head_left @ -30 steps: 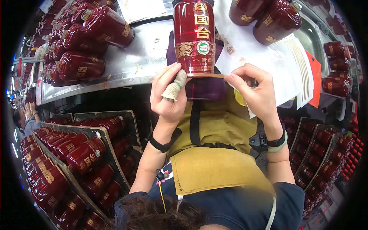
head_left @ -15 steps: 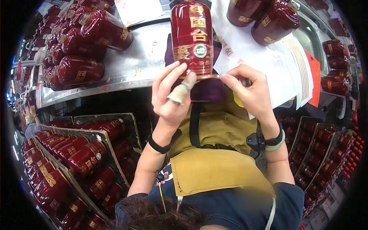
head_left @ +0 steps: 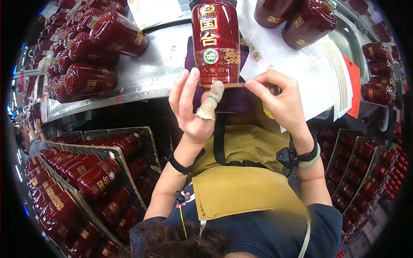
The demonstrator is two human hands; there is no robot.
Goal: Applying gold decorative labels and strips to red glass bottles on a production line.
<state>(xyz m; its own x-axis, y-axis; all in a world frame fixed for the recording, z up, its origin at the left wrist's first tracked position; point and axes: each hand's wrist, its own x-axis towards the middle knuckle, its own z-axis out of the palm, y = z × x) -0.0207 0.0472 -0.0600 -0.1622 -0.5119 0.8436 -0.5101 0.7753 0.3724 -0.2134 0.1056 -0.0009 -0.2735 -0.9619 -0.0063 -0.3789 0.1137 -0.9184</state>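
A dark red ceramic bottle [head_left: 216, 41] with gold characters and a round green seal lies on a purple cloth [head_left: 234, 99] at the front edge of a steel table [head_left: 155, 71], its base toward me. My left hand [head_left: 192, 107], thumb wrapped in a beige bandage, presses against the lower left of the bottle with the fingers spread. My right hand [head_left: 279, 103] pinches the thin gold band at the bottle's base from the right side.
Many more red bottles [head_left: 92, 51] lie stacked on the table's left; two more [head_left: 301, 19] at the back right. White paper sheets [head_left: 318, 77] cover the table's right side. Trays of red bottles [head_left: 86, 176] stand low on the left and right [head_left: 365, 155]. Another person [head_left: 30, 139] is at far left.
My left hand's fingers have opened out along the bottle's side. My right hand has shifted slightly along the gold band. The bottle has stayed in place.
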